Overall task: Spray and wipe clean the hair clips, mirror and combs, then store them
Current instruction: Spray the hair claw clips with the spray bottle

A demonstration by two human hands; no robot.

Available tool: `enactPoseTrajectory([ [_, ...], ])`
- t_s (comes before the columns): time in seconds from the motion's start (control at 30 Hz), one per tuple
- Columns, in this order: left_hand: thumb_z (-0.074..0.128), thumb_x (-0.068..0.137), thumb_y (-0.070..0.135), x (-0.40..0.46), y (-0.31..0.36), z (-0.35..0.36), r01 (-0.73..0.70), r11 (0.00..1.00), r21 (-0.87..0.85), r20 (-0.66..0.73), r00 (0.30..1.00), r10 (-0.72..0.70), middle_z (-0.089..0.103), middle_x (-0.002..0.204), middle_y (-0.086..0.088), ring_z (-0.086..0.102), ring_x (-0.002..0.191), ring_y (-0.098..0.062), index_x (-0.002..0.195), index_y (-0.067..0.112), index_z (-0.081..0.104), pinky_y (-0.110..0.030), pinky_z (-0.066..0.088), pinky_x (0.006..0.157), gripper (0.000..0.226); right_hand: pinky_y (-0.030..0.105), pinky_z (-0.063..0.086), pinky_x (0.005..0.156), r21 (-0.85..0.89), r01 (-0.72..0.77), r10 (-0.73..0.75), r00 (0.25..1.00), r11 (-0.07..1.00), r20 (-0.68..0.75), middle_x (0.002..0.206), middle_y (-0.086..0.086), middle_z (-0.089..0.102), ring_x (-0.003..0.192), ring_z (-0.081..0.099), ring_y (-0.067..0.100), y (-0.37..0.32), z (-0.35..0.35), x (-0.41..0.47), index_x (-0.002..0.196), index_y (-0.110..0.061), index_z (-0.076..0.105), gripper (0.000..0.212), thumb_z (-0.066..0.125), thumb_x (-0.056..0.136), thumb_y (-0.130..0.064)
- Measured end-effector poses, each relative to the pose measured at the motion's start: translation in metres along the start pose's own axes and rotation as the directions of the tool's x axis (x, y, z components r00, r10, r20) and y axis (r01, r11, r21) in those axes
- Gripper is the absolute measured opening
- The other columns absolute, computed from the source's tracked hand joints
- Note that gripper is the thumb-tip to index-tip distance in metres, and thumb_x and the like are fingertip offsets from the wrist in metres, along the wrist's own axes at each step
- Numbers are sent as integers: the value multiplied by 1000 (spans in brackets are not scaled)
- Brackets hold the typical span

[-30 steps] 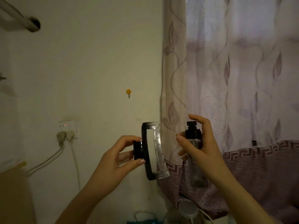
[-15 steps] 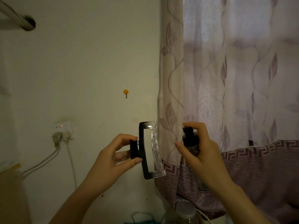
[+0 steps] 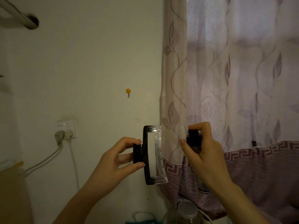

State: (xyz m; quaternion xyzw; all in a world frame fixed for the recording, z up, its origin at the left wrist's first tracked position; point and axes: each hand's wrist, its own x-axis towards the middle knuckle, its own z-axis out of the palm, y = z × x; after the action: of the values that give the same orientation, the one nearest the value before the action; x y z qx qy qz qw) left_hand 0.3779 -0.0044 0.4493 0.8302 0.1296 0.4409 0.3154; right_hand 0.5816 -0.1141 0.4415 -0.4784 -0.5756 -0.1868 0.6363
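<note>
Head cam: left hand (image 3: 111,165) pinches hair clip (image 3: 152,155) by its black hinge, upright, mid-air before wall. Right hand (image 3: 204,156) wraps spray bottle (image 3: 194,139), index on pump, nozzle just beside clip.

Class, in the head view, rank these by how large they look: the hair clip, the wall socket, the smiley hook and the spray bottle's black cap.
Largest to smallest:
1. hair clip
2. wall socket
3. black cap, partly hidden by fingers, so its place against the socket is unsure
4. smiley hook
</note>
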Motion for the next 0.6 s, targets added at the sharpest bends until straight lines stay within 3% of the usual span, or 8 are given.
enactPoseTrajectory([
  [0.2, 75, 66, 22, -1, -2, -1, -9, 1000, -16, -28, 1000, 9, 64, 116, 14, 67, 102, -11, 101, 37, 60, -32, 51, 95, 40, 10, 39, 49, 39, -2, 0, 999, 999, 45, 77, -9, 59, 53, 54, 10, -1, -1, -7, 102, -45, 42, 39, 65, 86, -18],
  [0.33, 74, 66, 21, 1, -1, -2, -26, 999, -20, -69, 997, 24, 64, 114, 15, 68, 99, -15, 100, 39, 60, -37, 52, 94, 41, 7, 38, 51, 60, -26, 21, 997, 998, 76, 79, -14, 61, 54, 55, 5, -1, 4, -21, 100, -51, 41, 44, 67, 84, -19],
  [0.43, 73, 66, 22, 1, -1, -3, -33, 999, -23, -95, 995, 30, 65, 113, 16, 69, 98, -15, 100, 39, 59, -36, 53, 92, 41, 21, 45, 49, 109, -61, 53, 995, 992, 80, 75, -5, 60, 52, 55, 9, 3, 9, -31, 102, -48, 44, 33, 66, 83, -34],
  [0.5, 74, 66, 21, 1, -1, -4, -33, 999, -26, -103, 994, 30, 65, 112, 16, 69, 98, -16, 100, 38, 59, -34, 54, 91, 41, 32, 45, 47, 124, -67, 54, 993, 990, 103, 71, 2, 58, 48, 51, 12, 6, 11, -37, 104, -44, 45, 31, 65, 83, -33],
  [0.6, 74, 66, 21, 0, -3, -5, -28, 999, -29, -112, 993, 24, 65, 112, 15, 69, 98, -17, 101, 37, 60, -31, 54, 90, 41, 34, 43, 46, 116, -66, 52, 991, 991, 123, 67, 11, 55, 46, 48, 14, 8, 14, -42, 103, -42, 44, 28, 59, 80, -42],
])
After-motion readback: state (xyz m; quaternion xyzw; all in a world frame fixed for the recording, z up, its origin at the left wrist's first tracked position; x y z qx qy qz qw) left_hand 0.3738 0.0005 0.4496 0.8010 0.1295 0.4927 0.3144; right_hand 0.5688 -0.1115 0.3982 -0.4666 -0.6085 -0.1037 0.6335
